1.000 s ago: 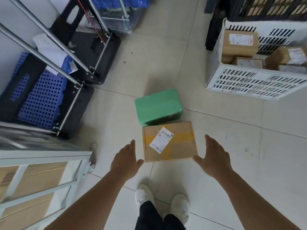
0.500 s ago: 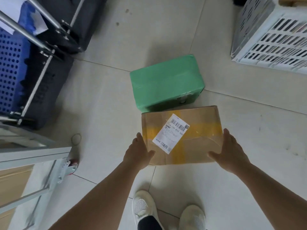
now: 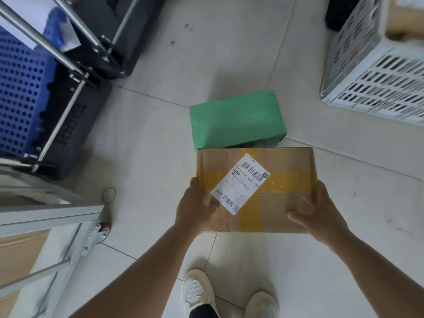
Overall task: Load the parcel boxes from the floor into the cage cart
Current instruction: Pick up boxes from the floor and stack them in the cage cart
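A brown cardboard parcel box (image 3: 282, 180) with yellow tape and a white shipping label is in front of my feet. My left hand (image 3: 195, 207) grips its left side, thumb on top. My right hand (image 3: 319, 214) grips its right near corner. Whether the box still touches the floor I cannot tell. Directly behind it a green wrapped parcel box (image 3: 236, 121) lies on the tiled floor. The grey metal cage cart (image 3: 52, 213) stands at the left, with a caster wheel (image 3: 101, 232) at its corner and brown cardboard visible inside.
A white slotted plastic crate (image 3: 376, 72) with boxes inside stands at the upper right. Black platform trolleys (image 3: 75, 125) with metal handles and blue perforated crates (image 3: 18, 92) fill the upper left. A rubber band (image 3: 109, 195) lies on the floor near the cart. My white shoes (image 3: 197, 292) are below.
Both hands went from open and apart from the brown box to closed on its two sides. The view has dropped closer to the boxes.
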The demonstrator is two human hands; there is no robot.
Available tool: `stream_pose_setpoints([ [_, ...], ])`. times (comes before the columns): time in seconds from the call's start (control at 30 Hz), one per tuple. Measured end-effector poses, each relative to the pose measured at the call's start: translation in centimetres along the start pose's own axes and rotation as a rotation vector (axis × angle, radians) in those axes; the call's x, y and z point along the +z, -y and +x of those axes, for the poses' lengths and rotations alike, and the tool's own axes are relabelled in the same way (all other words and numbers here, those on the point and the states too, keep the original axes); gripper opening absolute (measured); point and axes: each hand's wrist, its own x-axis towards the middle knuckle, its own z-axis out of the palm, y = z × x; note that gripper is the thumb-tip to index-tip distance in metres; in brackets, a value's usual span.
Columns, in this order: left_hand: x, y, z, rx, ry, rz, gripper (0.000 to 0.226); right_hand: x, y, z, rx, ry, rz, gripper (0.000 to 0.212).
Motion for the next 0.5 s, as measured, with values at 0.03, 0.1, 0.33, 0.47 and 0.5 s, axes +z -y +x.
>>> stream_pose_setpoints([
  [0.03,-1.2,-0.7,-0.6,0.014,-0.013,-0.006,0.055,-1.1,0.9,-0.8,-0.013,-0.007,0.017,0.097],
  [0.1,-3.7,-2.2,-1.9,0.042,-0.035,-0.014,0.052,-3.5,2.9,-2.5,-0.033,-0.020,0.053,0.097],
  [0.33,-12.1,-6.5,-9.1,0.085,-0.127,-0.070,0.044,-11.5,8.9,-9.1,-0.151,-0.036,0.109,0.093],
  [0.47,-16.9,-8.2,-14.6,0.073,-0.200,-0.136,0.041,-15.3,12.8,-14.1,-0.252,-0.033,0.116,0.082],
  [0.5,-18.1,-8.5,-16.1,0.066,-0.222,-0.149,0.040,-16.1,13.6,-15.3,-0.275,-0.032,0.125,0.078],
])
